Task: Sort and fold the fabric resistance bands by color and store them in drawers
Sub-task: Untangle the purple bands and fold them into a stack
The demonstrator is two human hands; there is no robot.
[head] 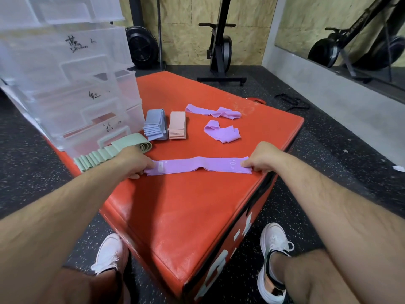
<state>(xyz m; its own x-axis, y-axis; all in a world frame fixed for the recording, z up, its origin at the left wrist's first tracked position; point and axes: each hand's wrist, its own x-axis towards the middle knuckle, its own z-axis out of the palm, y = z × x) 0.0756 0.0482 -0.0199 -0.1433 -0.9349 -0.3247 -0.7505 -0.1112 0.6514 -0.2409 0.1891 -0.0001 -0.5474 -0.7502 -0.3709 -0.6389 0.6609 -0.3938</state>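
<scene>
Lilac fabric resistance band [197, 165], flat across the centre of the frame on the red padded box [179, 211], is pinched at its ends by curled fingers of the left hand [135, 160] and right hand [264, 157]; light, limp and stretchy, it probably handles best from those ends.

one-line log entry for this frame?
phase: fold | band: purple, stretched on box | left hand: holds left end | right hand: holds right end | loose bands: two, purple

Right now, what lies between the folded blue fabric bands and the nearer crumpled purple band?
A stack of folded pink fabric bands, then bare red pad, in the head view.
</scene>
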